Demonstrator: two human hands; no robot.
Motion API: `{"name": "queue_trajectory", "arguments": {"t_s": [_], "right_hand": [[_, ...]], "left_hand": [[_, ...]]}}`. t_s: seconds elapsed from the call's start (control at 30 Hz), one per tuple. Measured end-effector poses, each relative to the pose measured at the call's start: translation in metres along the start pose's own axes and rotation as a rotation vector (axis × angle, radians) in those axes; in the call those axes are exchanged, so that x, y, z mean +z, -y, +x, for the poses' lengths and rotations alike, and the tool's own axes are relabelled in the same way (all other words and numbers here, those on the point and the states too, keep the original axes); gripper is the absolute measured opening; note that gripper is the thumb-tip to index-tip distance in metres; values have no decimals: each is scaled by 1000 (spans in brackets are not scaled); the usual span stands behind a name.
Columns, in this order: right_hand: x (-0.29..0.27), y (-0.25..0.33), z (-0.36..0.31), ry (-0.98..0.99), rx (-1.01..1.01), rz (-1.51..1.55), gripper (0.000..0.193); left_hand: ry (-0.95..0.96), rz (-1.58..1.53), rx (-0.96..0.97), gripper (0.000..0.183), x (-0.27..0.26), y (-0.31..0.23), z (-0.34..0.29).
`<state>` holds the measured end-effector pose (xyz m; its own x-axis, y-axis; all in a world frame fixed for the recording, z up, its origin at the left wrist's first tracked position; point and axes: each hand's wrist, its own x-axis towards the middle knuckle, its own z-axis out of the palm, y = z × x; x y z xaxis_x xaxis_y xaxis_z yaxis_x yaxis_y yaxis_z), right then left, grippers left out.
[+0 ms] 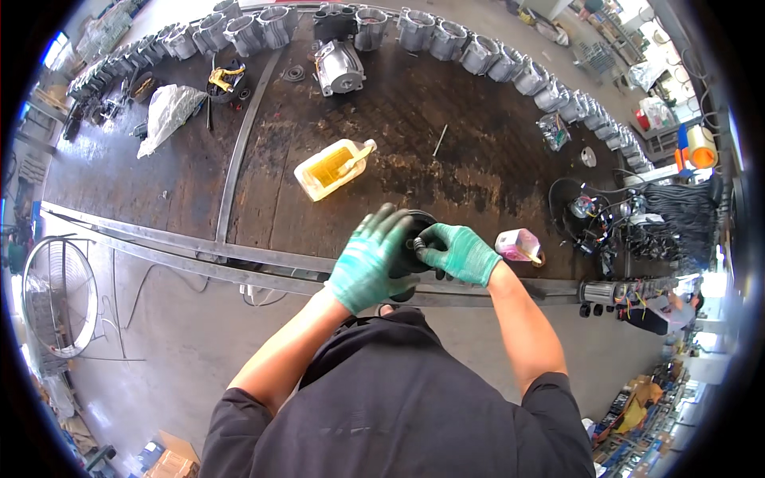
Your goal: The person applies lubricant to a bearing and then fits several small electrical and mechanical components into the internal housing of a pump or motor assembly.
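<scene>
A dark round part [422, 217] stands at the front edge of the workbench, mostly hidden by my hands. My left hand [368, 261], in a green knitted glove with darkened fingertips, lies along its left side. The fingers there are stretched out, slightly blurred, with the thumb apart near the part's lower edge. From the right, my right hand [464, 255], gloved alike, pinches a small grey ribbed metal piece [418, 244] between thumb and forefinger, over the middle of the dark part. Its exact kind is too small to make out.
Beyond my hands lies a yellow-filled plastic bottle [331, 170]. A cut pink-and-white container [518, 245] stands to the right. Farther back are a thin rod [440, 140] and a grey motor [340, 68]. Metal housings [448, 40] line the far edge; cables [677, 211] crowd the right.
</scene>
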<state>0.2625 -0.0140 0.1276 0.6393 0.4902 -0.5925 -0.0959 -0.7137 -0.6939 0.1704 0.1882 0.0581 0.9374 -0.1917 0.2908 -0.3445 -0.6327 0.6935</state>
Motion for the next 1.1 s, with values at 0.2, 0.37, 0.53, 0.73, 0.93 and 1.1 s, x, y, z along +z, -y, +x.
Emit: {"name": "queue_trajectory", "arguments": {"t_s": [0.2,0.37,0.53,0.73,0.93,1.1], "right_hand": [[-7,-14,30,87,-17,-560,26],[12,-19,10,-180,-118,-436,18],[14,-41,7,-266,-515,-696,27],[19,-54,20,-212,-525,-907,32],[21,-56,29,-195,-474,-891,24],[31,-50,24,-220,-316,-938,25]], "left_hand": [[13,40,81,100,41,-4,21],[-78,-3,62,97,52,4,20],[-100,-22,53,96,51,2,19],[-162,-4,18,88,58,0,24],[-109,11,-24,80,66,2,27],[-122,4,-16,72,71,2,27]]}}
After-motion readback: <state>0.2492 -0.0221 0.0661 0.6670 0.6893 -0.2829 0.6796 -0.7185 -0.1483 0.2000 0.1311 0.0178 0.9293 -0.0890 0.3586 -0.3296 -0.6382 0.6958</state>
